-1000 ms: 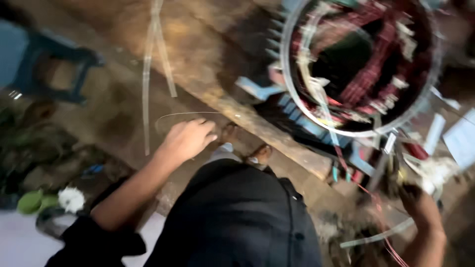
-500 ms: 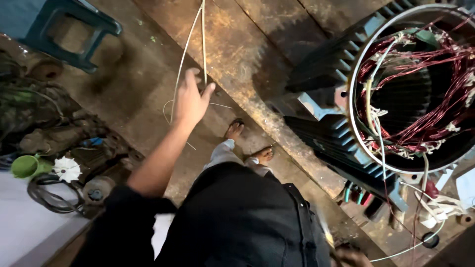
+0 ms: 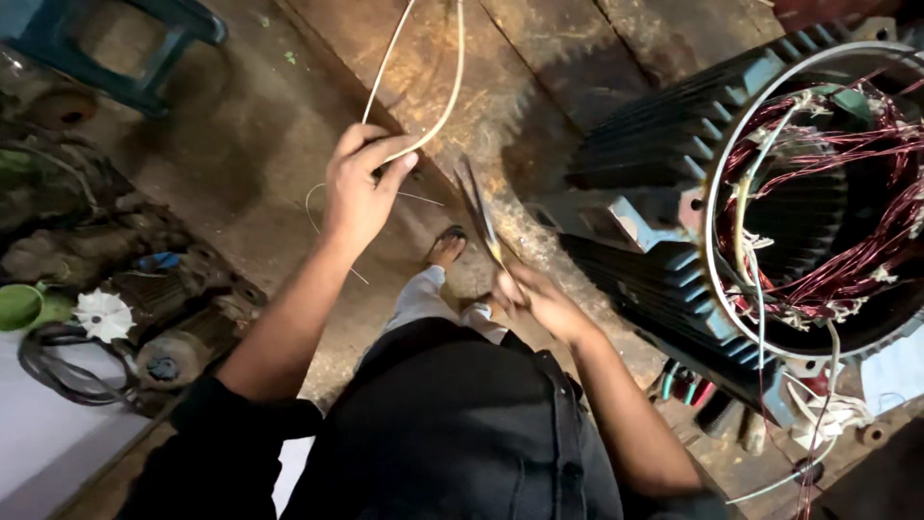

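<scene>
While you look down past your dark clothing at the bottom centre of the frame, your right hand [image 3: 539, 300] sits just right of centre, its fingers closed around the handles of a pair of scissors [image 3: 481, 217] whose blades point up and slightly left; how far the blades are parted cannot be told. Your left hand [image 3: 361, 183], left of centre and higher in the frame, pinches a pale sleeving strand [image 3: 438, 87] between thumb and fingers, and the strand loops away toward the top edge. The scissor tips lie near that hand but apart from it. A sandalled foot [image 3: 446, 246] rests on the rusty floor [image 3: 539, 58] between the two hands. At the right of the frame stands a finned motor housing [image 3: 664, 144], open toward you, with reddish copper windings [image 3: 847, 193] inside. At the lower left lie a white fan impeller [image 3: 103, 313] and a black cable [image 3: 48, 371]; a blue stool [image 3: 144, 39] occupies the upper left.
</scene>
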`<state>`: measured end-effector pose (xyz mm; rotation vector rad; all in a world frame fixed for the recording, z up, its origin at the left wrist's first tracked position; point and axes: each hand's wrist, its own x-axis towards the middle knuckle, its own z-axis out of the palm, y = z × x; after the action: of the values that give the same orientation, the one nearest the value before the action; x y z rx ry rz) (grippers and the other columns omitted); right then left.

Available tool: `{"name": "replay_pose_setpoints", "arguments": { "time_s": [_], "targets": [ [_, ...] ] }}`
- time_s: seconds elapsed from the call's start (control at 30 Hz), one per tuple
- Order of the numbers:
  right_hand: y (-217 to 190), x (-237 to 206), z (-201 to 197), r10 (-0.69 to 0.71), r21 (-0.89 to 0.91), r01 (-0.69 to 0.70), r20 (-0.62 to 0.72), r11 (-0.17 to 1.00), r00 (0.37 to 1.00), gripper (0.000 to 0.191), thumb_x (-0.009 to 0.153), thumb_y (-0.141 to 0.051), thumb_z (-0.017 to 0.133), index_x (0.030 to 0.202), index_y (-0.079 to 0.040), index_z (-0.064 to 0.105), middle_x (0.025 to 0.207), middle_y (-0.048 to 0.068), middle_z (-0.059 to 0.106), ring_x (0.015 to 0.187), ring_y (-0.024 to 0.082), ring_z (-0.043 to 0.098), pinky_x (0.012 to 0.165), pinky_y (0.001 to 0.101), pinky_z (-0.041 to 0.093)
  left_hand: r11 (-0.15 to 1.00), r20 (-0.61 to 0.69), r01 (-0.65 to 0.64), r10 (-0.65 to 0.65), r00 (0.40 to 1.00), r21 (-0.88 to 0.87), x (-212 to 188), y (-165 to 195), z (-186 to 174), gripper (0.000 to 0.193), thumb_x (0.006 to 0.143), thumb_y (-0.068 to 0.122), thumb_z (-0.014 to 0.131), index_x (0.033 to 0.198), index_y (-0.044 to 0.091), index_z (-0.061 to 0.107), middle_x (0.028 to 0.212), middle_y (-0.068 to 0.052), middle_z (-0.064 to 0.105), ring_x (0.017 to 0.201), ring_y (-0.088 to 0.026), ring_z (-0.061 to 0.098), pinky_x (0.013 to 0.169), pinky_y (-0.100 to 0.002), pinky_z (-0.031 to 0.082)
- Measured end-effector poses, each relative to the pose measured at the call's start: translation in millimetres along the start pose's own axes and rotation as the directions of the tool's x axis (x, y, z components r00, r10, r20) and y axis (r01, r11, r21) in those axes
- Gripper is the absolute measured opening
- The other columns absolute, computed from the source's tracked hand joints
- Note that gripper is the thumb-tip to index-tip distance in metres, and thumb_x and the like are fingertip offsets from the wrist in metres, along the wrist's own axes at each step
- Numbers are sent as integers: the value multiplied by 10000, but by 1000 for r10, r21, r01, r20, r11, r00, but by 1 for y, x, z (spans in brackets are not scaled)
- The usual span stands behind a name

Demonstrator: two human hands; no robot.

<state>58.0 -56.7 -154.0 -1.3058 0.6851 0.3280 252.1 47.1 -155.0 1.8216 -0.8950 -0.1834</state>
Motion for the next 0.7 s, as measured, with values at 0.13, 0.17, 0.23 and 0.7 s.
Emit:
{"name": "replay_pose_setpoints", "arguments": {
  "time_s": [0.13, 0.17, 0.23, 0.7],
  "targets": [
    [-34, 28, 17, -81, -101, 84, 35, 991, 996, 414, 978, -497, 650, 929, -90, 594, 782, -59, 531, 699, 42, 504, 607, 217, 419, 999, 111, -37, 39, 993, -15, 11, 5, -12, 235, 937, 41, 734, 1164, 91, 770, 1019, -126, 687, 903, -298, 681, 782, -391, 548],
    [-39, 32, 20, -71, -34, 72, 40, 997, 997, 398, 972, -487, 662, 937, -95, 601, 788, -60, 540, 696, 37, 499, 608, 213, 412, 1000, 113, -5, 4, 994, 12, 13, 5, -14, 235, 938, 36, 731, 1161, 93, 777, 974, -126, 683, 875, -302, 673, 768, -395, 540],
    [-44, 36, 23, -54, 100, 49, 49, 994, 997, 368, 960, -466, 686, 952, -106, 615, 800, -62, 557, 691, 28, 490, 609, 204, 399, 999, 125, 36, -38, 991, 18, 17, 4, -18, 222, 941, 37, 725, 1148, 97, 777, 927, -121, 682, 844, -300, 670, 749, -394, 531],
    [-54, 45, 18, 9, 97, 16, -247, 995, 969, 344, 1012, -353, 614, 1195, -63, 587, 1016, 33, 677, 871, 117, 629, 772, 270, 514, 913, 330, 360, -285, 900, -193, 16, 3, -2, 242, 1112, 194, 490, 1297, 59, 567, 921, -43, 758, 854, -146, 729, 807, -323, 571]
  ]
}}
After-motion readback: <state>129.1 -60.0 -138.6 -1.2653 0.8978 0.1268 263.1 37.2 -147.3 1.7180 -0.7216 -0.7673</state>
